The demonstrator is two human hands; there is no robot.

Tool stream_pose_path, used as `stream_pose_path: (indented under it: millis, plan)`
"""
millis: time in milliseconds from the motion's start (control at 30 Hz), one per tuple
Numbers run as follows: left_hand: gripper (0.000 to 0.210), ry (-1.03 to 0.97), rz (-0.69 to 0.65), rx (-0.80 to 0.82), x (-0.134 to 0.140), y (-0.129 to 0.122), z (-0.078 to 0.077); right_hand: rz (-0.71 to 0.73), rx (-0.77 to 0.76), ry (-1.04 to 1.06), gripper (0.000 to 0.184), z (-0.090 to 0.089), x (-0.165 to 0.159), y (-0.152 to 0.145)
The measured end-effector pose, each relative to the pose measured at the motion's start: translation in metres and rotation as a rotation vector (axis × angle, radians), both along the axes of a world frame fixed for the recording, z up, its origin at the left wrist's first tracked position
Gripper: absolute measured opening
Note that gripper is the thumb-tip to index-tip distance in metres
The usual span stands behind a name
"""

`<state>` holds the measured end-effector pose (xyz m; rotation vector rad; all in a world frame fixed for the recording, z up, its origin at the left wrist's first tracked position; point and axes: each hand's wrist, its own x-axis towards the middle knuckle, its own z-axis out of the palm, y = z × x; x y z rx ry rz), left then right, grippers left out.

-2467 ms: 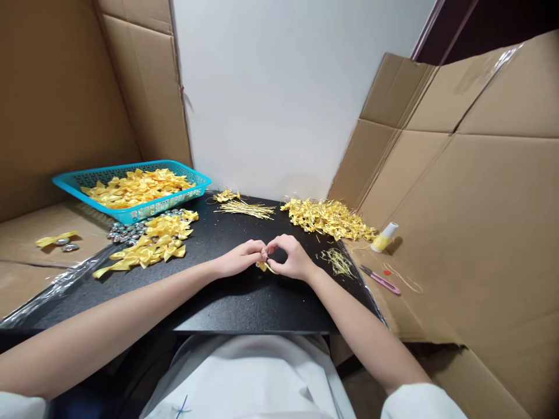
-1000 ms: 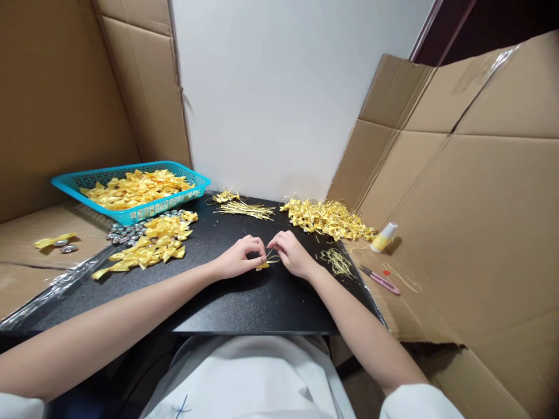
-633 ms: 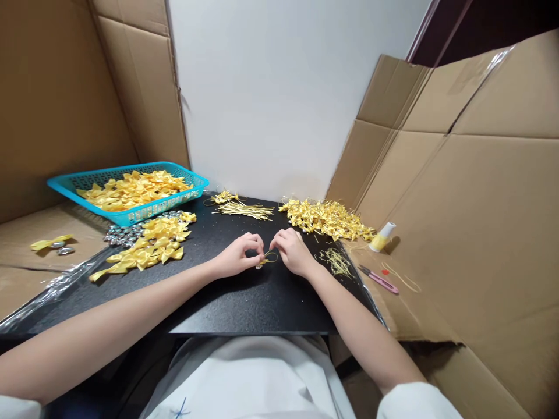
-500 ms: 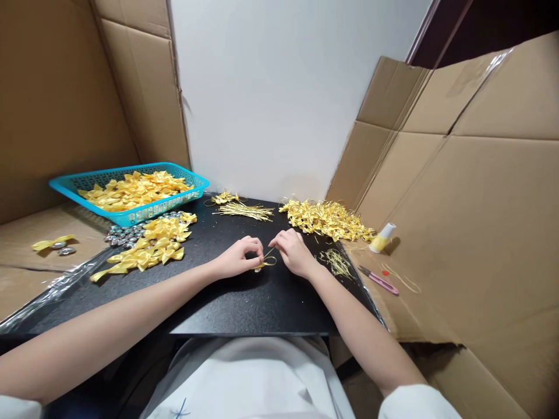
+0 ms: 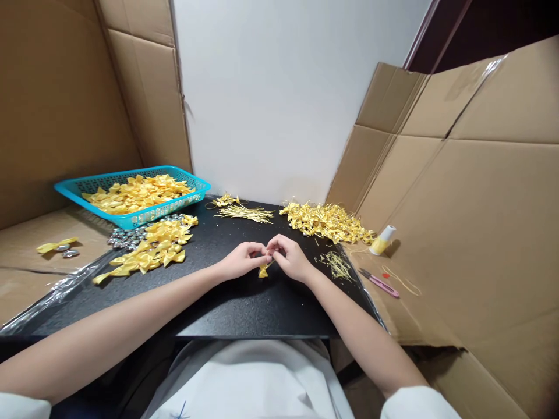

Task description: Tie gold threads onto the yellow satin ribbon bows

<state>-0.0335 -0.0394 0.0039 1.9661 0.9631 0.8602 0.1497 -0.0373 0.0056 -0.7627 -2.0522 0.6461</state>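
Ribbon tied as a small yellow bow (image 5: 262, 271) is held just below the fingertips of the left hand (image 5: 244, 261), on the side nearer the wearer's body and between the two hands. The left thumb and forefinger are closed in a narrow pinch, and the bow is seen hanging from it; whether the tabletop is touched by its lower end cannot be told. The right hand (image 5: 292, 257) is brought up so that its fingertips meet those of the left, with a rounded gap left between thumb and forefinger. A short length of thin cord (image 5: 271, 263) is shown slanting from beside the bow toward the right thumb, but whether it is gripped there is hidden. Both hands are placed over the black tabletop (image 5: 244, 308), well apart from the heaps around it. To the left, loose yellow bows (image 5: 161, 250) are spread beside silver-coloured beads (image 5: 124, 237), near a turquoise basket (image 5: 174, 205) filled with more bows. Beyond the hands, a bundle of gold-coloured strands (image 5: 247, 214) is laid out; to the right, corded bows (image 5: 325, 221) are piled, with a tangle of scraps (image 5: 338, 266) nearer the right hand.
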Motion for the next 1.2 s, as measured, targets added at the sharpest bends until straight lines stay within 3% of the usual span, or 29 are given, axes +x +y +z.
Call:
stream_pose_path:
  millis: [100, 400, 633, 833, 967, 1067, 1200]
  plan:
    - [0.034, -0.173, 0.014, -0.198, 0.001, 0.000, 0.002, -0.041, -0.025, 0.012, 0.008, -0.004, -0.001, 0.002]
    - [0.032, -0.435, 0.147, -0.334, 0.001, 0.006, -0.008, -0.005, -0.173, 0.134, 0.015, -0.013, -0.008, 0.003]
    - [0.054, -0.614, 0.312, -0.453, -0.001, 0.013, -0.010, -0.104, -0.031, 0.085, 0.012, -0.007, -0.004, 0.002]
    - [0.055, -0.598, 0.296, -0.460, -0.003, 0.015, -0.014, -0.040, 0.124, -0.080, 0.005, -0.001, 0.001, -0.002]
    - [0.052, -0.513, 0.265, -0.381, -0.002, 0.013, -0.012, -0.009, 0.109, -0.090, 0.008, 0.001, 0.002, -0.004]
    - [0.037, -0.269, 0.199, -0.178, -0.003, 0.009, -0.007, -0.012, 0.035, -0.031, 0.006, 0.000, 0.000, -0.005]
    - [0.025, 0.105, 0.220, 0.188, -0.003, 0.003, -0.002, 0.053, -0.335, 0.152, 0.012, -0.005, -0.003, 0.001]
